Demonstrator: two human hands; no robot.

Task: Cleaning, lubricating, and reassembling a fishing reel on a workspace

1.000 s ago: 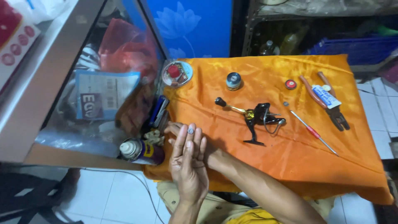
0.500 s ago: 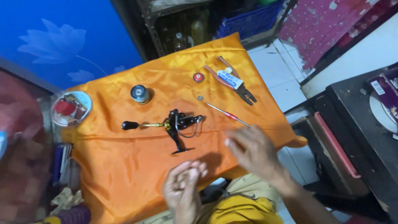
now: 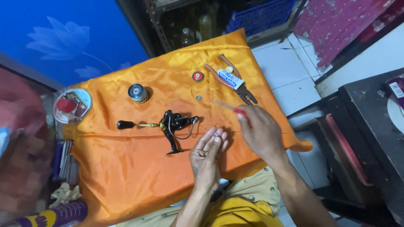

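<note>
The left hand (image 3: 207, 153) was palm up with the fingers loosely spread, and a tiny metal part (image 3: 215, 134) sat on the fingertips, too small to tell what it was. The right hand (image 3: 261, 132) was just to the right of it, closed around a screwdriver (image 3: 229, 107) with a red handle; the shaft stuck out up and to the left, a bit blurred.

Just left of the left hand's fingers lay the black spinning reel (image 3: 174, 126) with its gold crank arm and black knob stretching further left, all on the orange cloth (image 3: 126, 168) covering the surface. Beyond the reel, further from the hands, was a loose spool (image 3: 137, 93). Beyond the right hand lay a small red round cap (image 3: 198, 76), a little washer (image 3: 198, 98) and a pair of pliers (image 3: 240, 86) with orange grips, with a small tube (image 3: 229, 77) lying across them. Way off to the left, at the cloth's edge, sat a clear round line spool (image 3: 72, 105) with a red centre.
</note>
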